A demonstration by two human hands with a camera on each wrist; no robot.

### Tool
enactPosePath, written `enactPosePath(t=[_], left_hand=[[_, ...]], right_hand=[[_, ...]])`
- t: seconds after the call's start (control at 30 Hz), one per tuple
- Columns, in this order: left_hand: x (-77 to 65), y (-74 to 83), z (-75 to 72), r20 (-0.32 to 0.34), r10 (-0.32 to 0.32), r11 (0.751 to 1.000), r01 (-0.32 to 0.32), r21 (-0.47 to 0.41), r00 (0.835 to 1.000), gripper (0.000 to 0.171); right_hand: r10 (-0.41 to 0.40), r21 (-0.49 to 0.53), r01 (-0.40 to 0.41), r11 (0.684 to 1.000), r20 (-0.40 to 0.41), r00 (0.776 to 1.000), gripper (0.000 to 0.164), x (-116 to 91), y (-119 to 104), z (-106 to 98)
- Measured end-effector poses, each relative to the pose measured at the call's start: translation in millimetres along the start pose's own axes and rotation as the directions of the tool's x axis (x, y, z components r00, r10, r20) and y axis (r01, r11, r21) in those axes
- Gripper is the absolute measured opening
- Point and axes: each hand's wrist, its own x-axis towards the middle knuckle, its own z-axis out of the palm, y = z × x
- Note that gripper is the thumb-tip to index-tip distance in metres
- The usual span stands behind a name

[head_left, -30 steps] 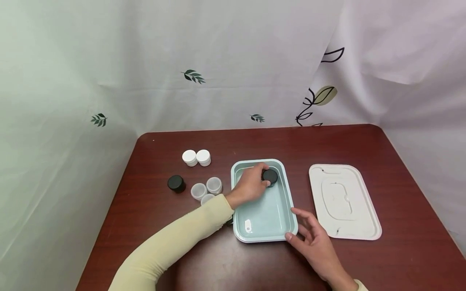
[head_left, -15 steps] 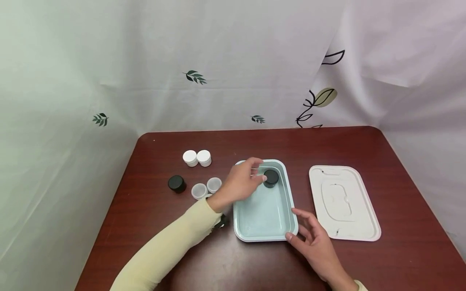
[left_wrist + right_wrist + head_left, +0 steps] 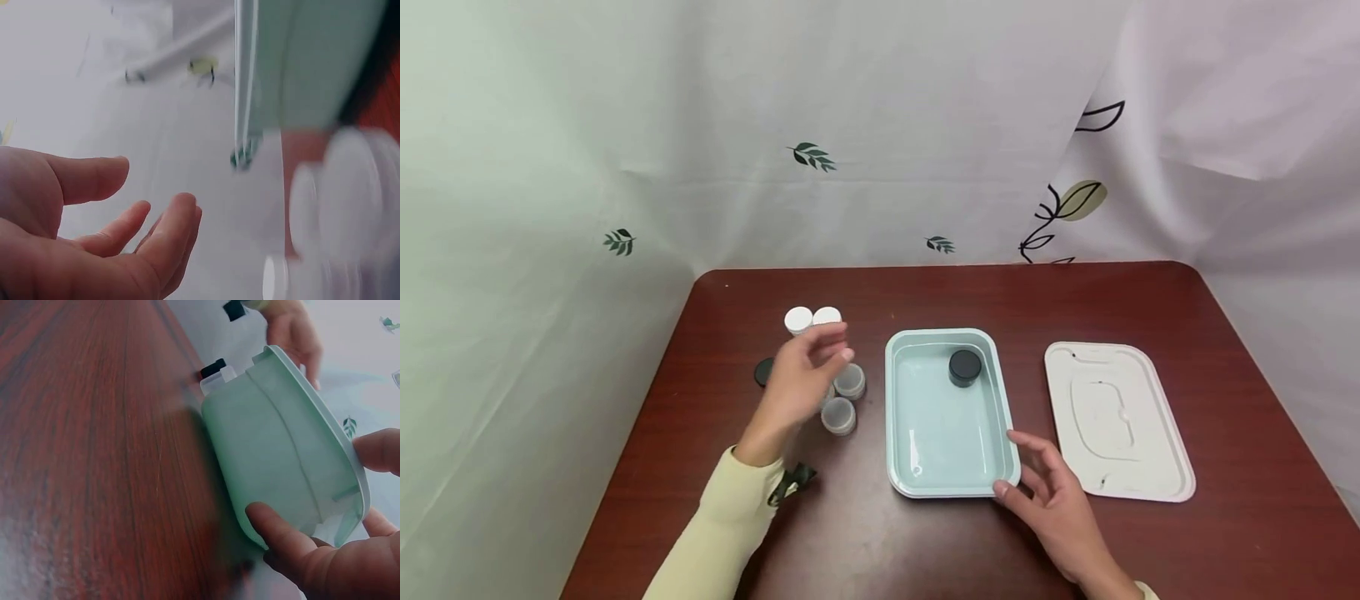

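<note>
Nearest, a person's right hand (image 3: 1051, 504), bare, with thumb and fingers curled round the near right corner of a pale blue-green tray (image 3: 951, 433). In the right wrist view, one fingertip up at the rim and another lower against the outer wall: a grip from two sides, presumably for steadying the tray against sliding. Farther off, the left hand (image 3: 800, 383), raised near a cluster of frosted jars (image 3: 838, 416), fingers loosely bent, thumb well apart, holding nothing; in the left wrist view, only air between thumb and fingertips. Cream sleeves (image 3: 722, 525) on both arms.

Long sides of the tray running away from the viewer, between the two arms, perhaps for easy reach. Inside, toward the far right corner, one black jar (image 3: 965, 367), upright and untouched, perhaps tucked there to be clear of the gripping fingers. Right of the tray, apart from it, a flat white lid (image 3: 1120, 421) with raised lines and a similar outline, apparently laid aside so that the tray stands open.

To the left, the frosted jars, set close together and partly hidden by the left hand. Behind that hand, a second black jar (image 3: 763, 372), mostly covered. Farther back, two white jars (image 3: 798, 321), side by side, seemingly sorted by kind. Beneath everything, a red-brown table (image 3: 970, 542); beyond, pale cloth (image 3: 880, 108) with printed leaves.
</note>
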Motion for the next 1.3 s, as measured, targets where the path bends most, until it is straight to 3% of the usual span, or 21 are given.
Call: enactPosePath(t=[0.13,0.27,0.43,0.63,0.8,0.97,1.3], left_hand=[[-1.0,-19.0,-26.7,-0.134,-0.048,0.999,0.048,-0.002,0.990,0.040],[-4.8,-35.6,-49.7,-0.251,-0.099,0.993,0.111,0.033,0.963,0.041],[-13.4,-54.0,-70.6,-0.319,-0.160,0.978,0.193,0.077,0.934,0.046],[-18.3,-79.0,-76.5,-0.263,-0.245,0.960,0.271,0.066,0.933,0.055],[-17.6,-93.1,-77.0,-0.203,-0.305,0.952,0.305,-0.028,0.931,0.059],[-15.9,-102.6,-78.0,-0.169,-0.310,0.948,0.291,-0.131,0.935,0.058],[-13.6,-107.4,-78.6,-0.149,-0.291,0.950,0.267,-0.161,0.945,0.055]], right_hand=[[-0.020,0.001,0.020,1.000,0.000,1.000,0.064,0,0,-1],[-0.016,-0.004,0.016,1.000,0.003,1.000,0.063,0,-1,-2],[0.009,-0.022,-0.009,1.000,-0.003,1.000,0.063,-1,-2,-2],[0.013,-0.024,-0.013,1.000,-0.007,1.000,0.063,-1,-2,-1],[0.017,-0.023,-0.017,1.000,-0.005,1.000,0.063,-1,-1,-1],[0.028,-0.029,-0.029,0.999,-0.010,1.000,0.063,-2,-1,-1],[0.022,-0.030,-0.022,0.999,-0.015,1.000,0.063,-1,-2,-1]])
